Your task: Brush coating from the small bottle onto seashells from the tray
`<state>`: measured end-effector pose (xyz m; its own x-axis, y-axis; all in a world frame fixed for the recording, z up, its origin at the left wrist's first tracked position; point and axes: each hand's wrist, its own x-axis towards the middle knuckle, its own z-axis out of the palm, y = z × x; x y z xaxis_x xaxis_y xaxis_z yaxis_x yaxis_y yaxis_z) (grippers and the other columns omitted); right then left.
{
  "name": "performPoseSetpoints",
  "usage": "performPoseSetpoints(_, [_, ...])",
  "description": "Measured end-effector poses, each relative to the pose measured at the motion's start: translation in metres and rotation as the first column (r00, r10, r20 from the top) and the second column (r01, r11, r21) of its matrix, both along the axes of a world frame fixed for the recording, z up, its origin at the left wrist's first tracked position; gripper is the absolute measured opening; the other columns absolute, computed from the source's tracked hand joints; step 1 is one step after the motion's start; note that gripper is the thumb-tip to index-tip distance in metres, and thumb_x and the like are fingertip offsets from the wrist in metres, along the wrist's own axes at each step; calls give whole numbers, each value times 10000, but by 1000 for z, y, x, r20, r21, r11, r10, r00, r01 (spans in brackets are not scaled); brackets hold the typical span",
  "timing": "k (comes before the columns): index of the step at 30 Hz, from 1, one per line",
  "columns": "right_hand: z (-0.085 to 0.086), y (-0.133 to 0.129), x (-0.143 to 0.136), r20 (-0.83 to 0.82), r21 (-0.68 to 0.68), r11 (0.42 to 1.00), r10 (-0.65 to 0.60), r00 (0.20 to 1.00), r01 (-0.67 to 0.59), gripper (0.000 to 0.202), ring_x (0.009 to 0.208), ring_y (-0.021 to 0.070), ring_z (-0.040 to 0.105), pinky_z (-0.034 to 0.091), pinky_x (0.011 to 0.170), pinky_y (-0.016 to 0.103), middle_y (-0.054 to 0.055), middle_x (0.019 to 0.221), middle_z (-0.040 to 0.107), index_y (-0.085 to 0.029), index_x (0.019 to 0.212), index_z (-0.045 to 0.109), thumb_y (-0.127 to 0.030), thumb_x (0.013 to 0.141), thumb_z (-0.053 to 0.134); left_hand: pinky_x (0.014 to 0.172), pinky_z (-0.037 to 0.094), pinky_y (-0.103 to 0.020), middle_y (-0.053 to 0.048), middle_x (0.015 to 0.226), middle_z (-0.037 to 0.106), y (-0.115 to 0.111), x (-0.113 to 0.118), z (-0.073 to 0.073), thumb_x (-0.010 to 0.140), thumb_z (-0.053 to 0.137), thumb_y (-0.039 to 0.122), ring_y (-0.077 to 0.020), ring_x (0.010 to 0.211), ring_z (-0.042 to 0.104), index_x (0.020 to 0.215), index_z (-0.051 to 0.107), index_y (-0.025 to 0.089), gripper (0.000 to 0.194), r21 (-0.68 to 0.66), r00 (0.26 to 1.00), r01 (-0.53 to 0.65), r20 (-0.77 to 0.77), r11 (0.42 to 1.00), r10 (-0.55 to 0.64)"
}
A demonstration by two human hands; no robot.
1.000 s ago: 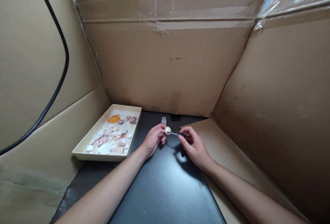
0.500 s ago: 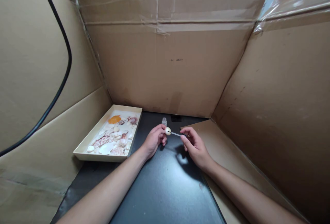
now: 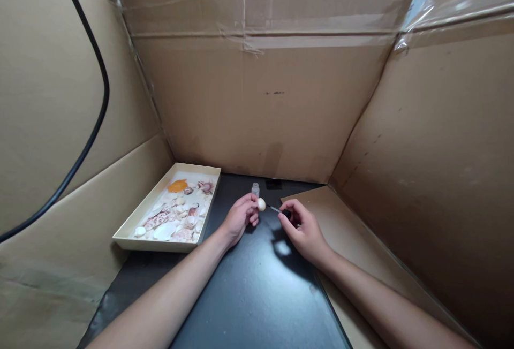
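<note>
Between the fingertips of my left hand (image 3: 243,216) is a small, round, cream-white shell (image 3: 261,204). My right hand (image 3: 302,227) is closed on the black cap of a thin applicator brush (image 3: 274,209), whose dark tip points left at the shell with a small gap between them. Just behind my left fingers stands a small clear bottle (image 3: 256,189), uncapped and upright on the dark table (image 3: 257,295). Part of the bottle's lower body is hidden by the hand.
On the left, a cream tray (image 3: 152,245) holds several seashells and an orange piece (image 3: 178,186). Cardboard walls (image 3: 257,108) enclose the table, and a cardboard sheet (image 3: 341,220) lies at the right. A black cable (image 3: 105,92) hangs at the left.
My right hand has drawn the brush back to the right, so its tip no longer overlaps the shell. The black cap now shows more clearly. My left hand stays nearly still.
</note>
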<state>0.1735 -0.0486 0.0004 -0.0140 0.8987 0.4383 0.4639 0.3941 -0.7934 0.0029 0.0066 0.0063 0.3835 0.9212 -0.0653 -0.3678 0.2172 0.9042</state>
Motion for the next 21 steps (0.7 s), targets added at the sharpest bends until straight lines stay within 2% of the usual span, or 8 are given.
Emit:
performPoseSetpoints(3, [0, -1, 0, -22, -33, 998, 53, 998, -54, 159, 550, 117, 449, 352, 520, 232, -40, 641, 481, -192, 975, 543, -318, 879, 547, 446, 322, -190, 52, 612, 468, 0, 0, -1, 699, 593, 213, -41, 437, 357, 764, 459, 169, 156, 4, 1000, 5, -7, 1000, -5])
performPoseSetpoints(6, [0, 0, 0, 17, -20, 1000, 3, 1000, -3, 135, 561, 119, 438, 352, 535, 236, -38, 648, 479, -193, 942, 544, -292, 855, 574, 450, 322, -184, 53, 617, 472, 0, 0, -1, 704, 601, 218, -39, 441, 362, 771, 460, 170, 164, 3, 1000, 7, -9, 1000, -7])
performPoseSetpoints(8, [-1, 1, 0, -12, 1, 1000, -16, 1000, 16, 116, 590, 121, 439, 361, 555, 240, -22, 703, 497, -197, 921, 530, -296, 866, 558, 451, 319, -180, 53, 625, 475, -1, 0, -1, 710, 601, 224, -35, 443, 360, 776, 459, 170, 166, 4, 1000, 5, -13, 1000, -5])
performPoseSetpoints(12, [-3, 2, 1, -81, -51, 998, 39, 996, -43, 165, 572, 127, 444, 351, 531, 245, -28, 687, 486, -207, 992, 515, -345, 903, 518, 446, 306, -175, 61, 615, 449, 0, 1, -1, 713, 593, 229, -32, 442, 347, 765, 459, 170, 156, 13, 1000, 9, -30, 1000, -8])
performPoseSetpoints(17, [-4, 3, 1, -83, -23, 999, -26, 996, 25, 159, 594, 130, 439, 357, 559, 252, -16, 724, 508, -207, 962, 516, -337, 879, 553, 443, 290, -173, 69, 601, 410, 0, 1, -1, 707, 581, 213, -30, 443, 317, 759, 461, 171, 137, 12, 999, 20, -51, 1000, -19])
performPoseSetpoints(21, [-5, 3, 0, -139, -57, 996, 60, 989, -68, 195, 580, 127, 445, 357, 538, 245, -23, 716, 506, -208, 1010, 502, -352, 886, 548, 456, 303, -181, 53, 622, 434, 1, 1, -2, 700, 566, 199, -36, 461, 337, 743, 469, 165, 111, 32, 999, 27, -44, 999, -25])
